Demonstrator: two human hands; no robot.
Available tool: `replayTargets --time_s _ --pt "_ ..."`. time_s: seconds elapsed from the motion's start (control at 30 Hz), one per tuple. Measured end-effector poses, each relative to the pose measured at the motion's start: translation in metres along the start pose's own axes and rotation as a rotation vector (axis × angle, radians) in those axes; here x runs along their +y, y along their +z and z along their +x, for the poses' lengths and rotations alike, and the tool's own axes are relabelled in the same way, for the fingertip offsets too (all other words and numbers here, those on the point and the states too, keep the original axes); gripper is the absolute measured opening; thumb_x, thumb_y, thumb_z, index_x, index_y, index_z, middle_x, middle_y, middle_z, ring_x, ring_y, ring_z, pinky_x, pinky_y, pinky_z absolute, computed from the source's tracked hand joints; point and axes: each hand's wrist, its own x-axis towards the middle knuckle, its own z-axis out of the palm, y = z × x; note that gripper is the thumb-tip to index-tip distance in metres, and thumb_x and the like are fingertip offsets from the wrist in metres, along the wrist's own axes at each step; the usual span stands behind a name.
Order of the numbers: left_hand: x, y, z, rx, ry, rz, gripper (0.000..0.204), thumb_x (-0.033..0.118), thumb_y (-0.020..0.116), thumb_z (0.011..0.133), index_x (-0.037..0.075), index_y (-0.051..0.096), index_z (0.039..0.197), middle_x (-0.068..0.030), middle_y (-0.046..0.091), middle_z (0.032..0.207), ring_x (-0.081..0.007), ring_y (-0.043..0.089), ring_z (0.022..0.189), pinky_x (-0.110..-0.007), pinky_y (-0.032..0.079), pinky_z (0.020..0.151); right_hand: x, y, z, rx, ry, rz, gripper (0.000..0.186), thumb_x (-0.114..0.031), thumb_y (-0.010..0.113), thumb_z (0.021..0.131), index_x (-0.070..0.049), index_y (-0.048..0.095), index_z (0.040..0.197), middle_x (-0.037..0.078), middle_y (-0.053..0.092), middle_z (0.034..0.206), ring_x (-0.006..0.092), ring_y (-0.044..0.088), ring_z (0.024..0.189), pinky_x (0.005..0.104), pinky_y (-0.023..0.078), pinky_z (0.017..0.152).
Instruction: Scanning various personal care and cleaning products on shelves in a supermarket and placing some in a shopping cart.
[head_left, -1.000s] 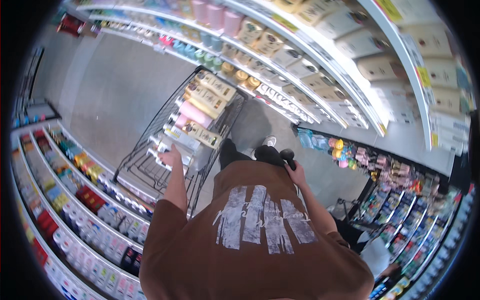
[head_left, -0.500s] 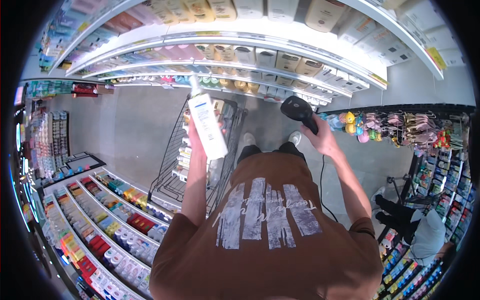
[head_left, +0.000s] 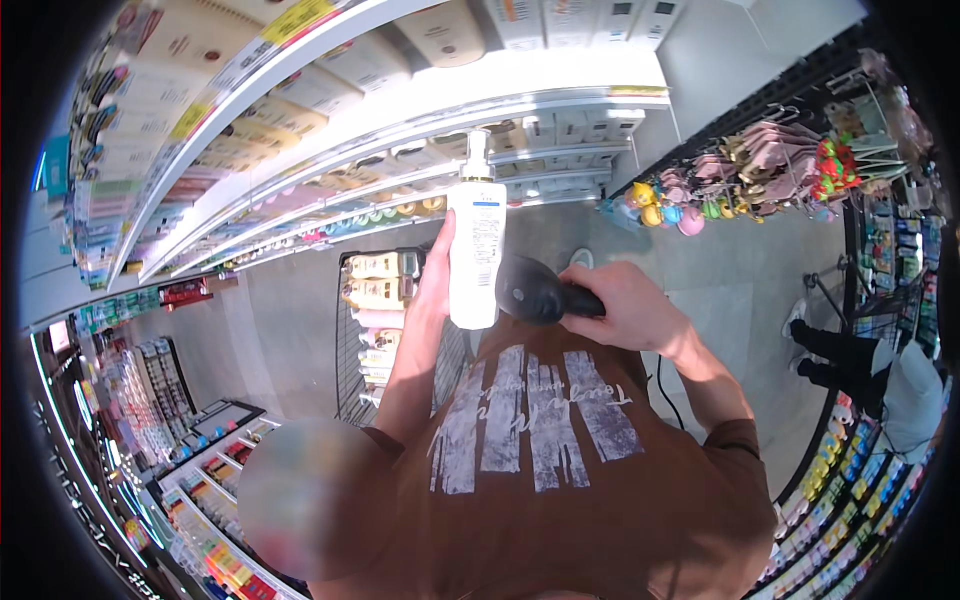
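A white pump bottle stands upright in front of me, its printed label and barcode toward me. My left hand is closed around its left side, with most of the fingers hidden behind it. My right hand grips the handle of a black handheld barcode scanner. The scanner's head is right beside the bottle's lower right side; whether the two touch I cannot tell. From the scanner a dark cable hangs down by my right side.
Beyond the bottle run white shelves full of bottles. To the left stands a wire shopping cart holding several bottles. Hanging toys and accessories line the right. Another person is at the far right, near more shelves. Grey floor lies between.
The bottle has come right and turned from tilted to upright. My right hand has brought the scanner left, next to it. The view has swung, so shelves and cart appear shifted.
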Motion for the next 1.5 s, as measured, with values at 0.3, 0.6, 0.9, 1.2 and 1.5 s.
replayTargets --time_s 0.3,0.6,0.9,1.2,1.5 --pt "-0.026 0.042 0.032 -0.044 0.015 0.071 0.065 0.055 0.047 0.104 0.000 0.060 0.137 -0.0141 0.071 0.119 -0.0249 0.071 0.099 -0.038 0.059 0.083 0.035 -0.038 -0.028 0.105 -0.090 -0.033 0.033 -0.025 0.076 0.086 -0.005 0.065 0.110 0.017 0.069 0.080 0.0401 0.068 0.076 0.0457 0.052 0.067" --pt "-0.025 0.094 0.039 -0.018 0.534 0.363 0.057 0.018 0.063 0.095 0.001 0.043 0.145 -0.0183 0.064 0.128 -0.0287 0.064 0.118 -0.045 0.048 0.108 0.062 -0.061 -0.065 0.107 -0.030 0.121 0.034 -0.023 0.078 0.085 -0.002 0.067 0.109 0.019 0.066 0.079 0.0386 0.067 0.072 0.0412 0.050 0.065" --pt "-0.007 0.209 0.097 0.008 1.058 0.606 0.088 -0.013 0.082 0.076 0.007 0.031 0.145 -0.0121 0.057 0.130 -0.0201 0.062 0.117 -0.034 0.055 0.097 0.069 -0.057 -0.103 0.245 0.151 0.258 0.038 -0.028 0.076 0.088 -0.001 0.068 0.113 0.023 0.065 0.076 0.0420 0.064 0.069 0.0436 0.050 0.066" --pt "-0.031 0.268 0.182 -0.060 1.256 0.528 0.093 -0.005 0.091 0.071 0.001 0.030 0.142 -0.0157 0.048 0.136 -0.0231 0.057 0.119 -0.035 0.051 0.098 0.077 -0.026 -0.128 0.337 0.237 0.273 0.034 -0.024 0.077 0.089 0.004 0.067 0.106 0.020 0.067 0.079 0.0263 0.064 0.067 0.0374 0.051 0.069" --pt "-0.028 0.287 0.232 0.290 1.348 1.041 0.089 0.033 0.098 0.068 -0.007 0.046 0.128 -0.0212 0.060 0.118 -0.0302 0.060 0.110 -0.041 0.048 0.097 0.084 -0.030 -0.115 0.299 0.217 0.231 0.037 -0.030 0.076 0.091 0.004 0.066 0.104 0.020 0.064 0.075 0.0281 0.060 0.064 0.0400 0.049 0.067"
